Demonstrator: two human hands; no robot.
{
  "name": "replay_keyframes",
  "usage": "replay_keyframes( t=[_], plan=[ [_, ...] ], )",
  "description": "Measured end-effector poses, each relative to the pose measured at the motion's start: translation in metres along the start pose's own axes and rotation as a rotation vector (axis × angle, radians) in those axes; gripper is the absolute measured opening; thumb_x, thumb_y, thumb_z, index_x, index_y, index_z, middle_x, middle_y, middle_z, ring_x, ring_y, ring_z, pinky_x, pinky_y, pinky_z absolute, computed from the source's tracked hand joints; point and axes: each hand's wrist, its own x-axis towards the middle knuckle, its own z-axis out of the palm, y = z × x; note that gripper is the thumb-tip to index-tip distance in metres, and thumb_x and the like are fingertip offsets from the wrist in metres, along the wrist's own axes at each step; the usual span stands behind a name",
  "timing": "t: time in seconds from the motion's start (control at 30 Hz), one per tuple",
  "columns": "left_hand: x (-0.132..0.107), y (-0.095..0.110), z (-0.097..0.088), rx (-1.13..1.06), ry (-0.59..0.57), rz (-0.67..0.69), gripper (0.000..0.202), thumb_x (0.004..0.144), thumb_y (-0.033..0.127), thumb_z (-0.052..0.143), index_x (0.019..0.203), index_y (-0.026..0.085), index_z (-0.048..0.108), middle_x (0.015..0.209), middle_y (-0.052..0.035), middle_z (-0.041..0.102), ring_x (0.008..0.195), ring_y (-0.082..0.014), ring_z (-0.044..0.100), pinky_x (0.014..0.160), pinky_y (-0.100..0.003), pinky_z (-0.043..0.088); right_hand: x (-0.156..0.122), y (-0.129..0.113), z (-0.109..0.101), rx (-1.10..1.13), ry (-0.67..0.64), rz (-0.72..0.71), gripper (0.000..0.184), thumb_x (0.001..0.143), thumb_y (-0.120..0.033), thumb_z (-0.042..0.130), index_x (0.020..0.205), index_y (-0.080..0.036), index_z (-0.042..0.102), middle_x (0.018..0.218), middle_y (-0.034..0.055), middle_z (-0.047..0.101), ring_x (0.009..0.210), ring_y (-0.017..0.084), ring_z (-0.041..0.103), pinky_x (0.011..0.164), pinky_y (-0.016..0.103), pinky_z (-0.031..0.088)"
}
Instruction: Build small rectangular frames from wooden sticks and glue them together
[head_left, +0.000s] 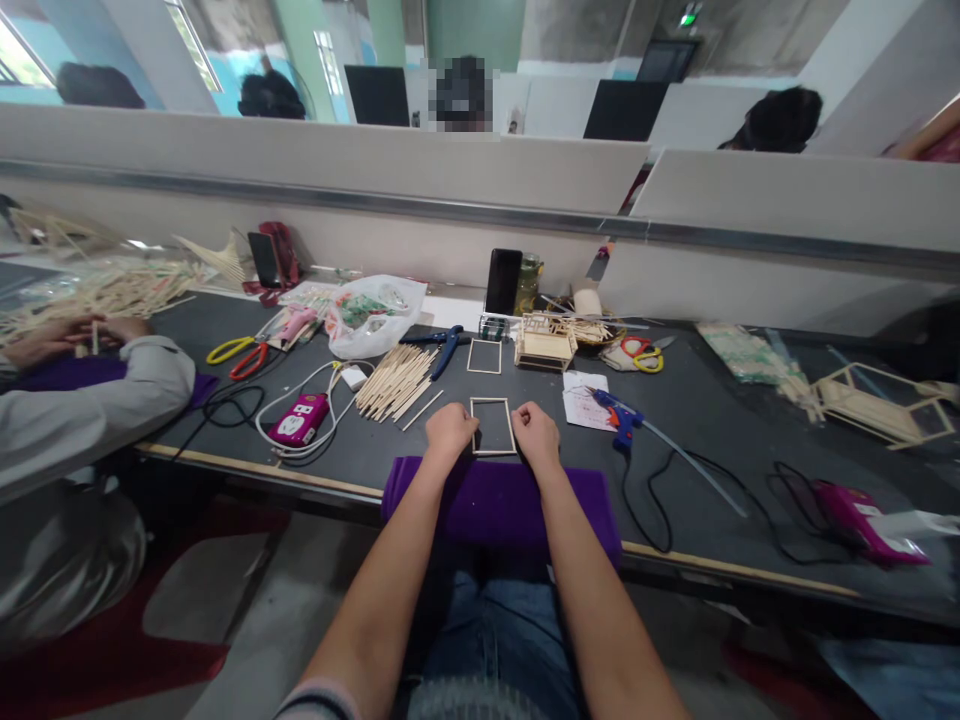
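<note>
Between my two hands a small rectangular frame of thin wooden sticks lies on the dark table, just beyond a folded purple cloth. My left hand has its fingers closed at the left side of this frame. On the opposite side, the curled fingers of my right hand pinch the right stick. A second stick frame rests farther back. Left of it is a pile of loose wooden sticks, with a single stick nearby.
A blue glue gun with a trailing cord lies right, by a paper note. Blue pliers, a plastic bag, a magenta power socket and a stick model surround the work. A co-worker's sleeve is at left.
</note>
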Motion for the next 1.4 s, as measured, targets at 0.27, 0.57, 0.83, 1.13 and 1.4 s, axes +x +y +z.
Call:
replay_keyframes(
  t=[0.27, 0.57, 0.83, 1.13, 1.4],
  plan=[
    [0.006, -0.007, 0.004, -0.068, 0.049, 0.041, 0.017, 0.081, 0.031, 0.053, 0.081, 0.021, 0.068, 0.089, -0.0062, 0.071, 0.088, -0.0210, 0.065, 0.070, -0.027, 0.044, 0.000, 0.001, 0.001, -0.009, 0.000, -0.008, 0.016, 0.088, -0.028, 0.051, 0.081, -0.021, 0.064, 0.075, 0.0007, 0.067, 0.071, 0.015, 0.059, 0.060, 0.023, 0.031],
    [0.019, -0.008, 0.009, -0.223, 0.266, 0.232, 0.021, 0.085, 0.023, 0.055, 0.104, 0.019, 0.062, 0.105, -0.0063, 0.064, 0.091, -0.0170, 0.061, 0.079, -0.026, 0.044, -0.001, -0.011, -0.001, -0.247, -0.014, -0.069, 0.021, 0.090, -0.035, 0.051, 0.086, -0.020, 0.066, 0.087, 0.0065, 0.069, 0.088, 0.018, 0.062, 0.068, 0.025, 0.038],
    [-0.004, -0.010, 0.007, -0.154, 0.193, 0.045, 0.016, 0.088, 0.032, 0.049, 0.086, 0.021, 0.061, 0.092, -0.0046, 0.066, 0.091, -0.0190, 0.061, 0.075, -0.027, 0.042, 0.002, -0.022, 0.002, -0.351, -0.071, -0.053, 0.020, 0.091, -0.029, 0.049, 0.092, -0.018, 0.066, 0.095, 0.0122, 0.070, 0.095, 0.022, 0.065, 0.074, 0.028, 0.043],
    [-0.017, -0.005, 0.010, -0.005, 0.068, 0.050, 0.023, 0.087, 0.037, 0.051, 0.083, 0.019, 0.065, 0.098, -0.0092, 0.068, 0.100, -0.0238, 0.061, 0.078, -0.030, 0.045, 0.008, -0.028, -0.005, -0.233, -0.167, 0.076, 0.022, 0.086, -0.031, 0.053, 0.090, -0.021, 0.072, 0.094, 0.0116, 0.073, 0.092, 0.022, 0.068, 0.072, 0.027, 0.046],
    [-0.017, -0.006, 0.012, 0.029, 0.049, 0.060, 0.023, 0.087, 0.031, 0.047, 0.087, 0.019, 0.067, 0.099, -0.0097, 0.069, 0.099, -0.0230, 0.061, 0.077, -0.029, 0.045, 0.012, -0.027, -0.008, -0.237, -0.194, 0.069, 0.023, 0.084, -0.025, 0.053, 0.091, -0.019, 0.073, 0.097, 0.0120, 0.073, 0.094, 0.023, 0.068, 0.071, 0.027, 0.045]
  ],
)
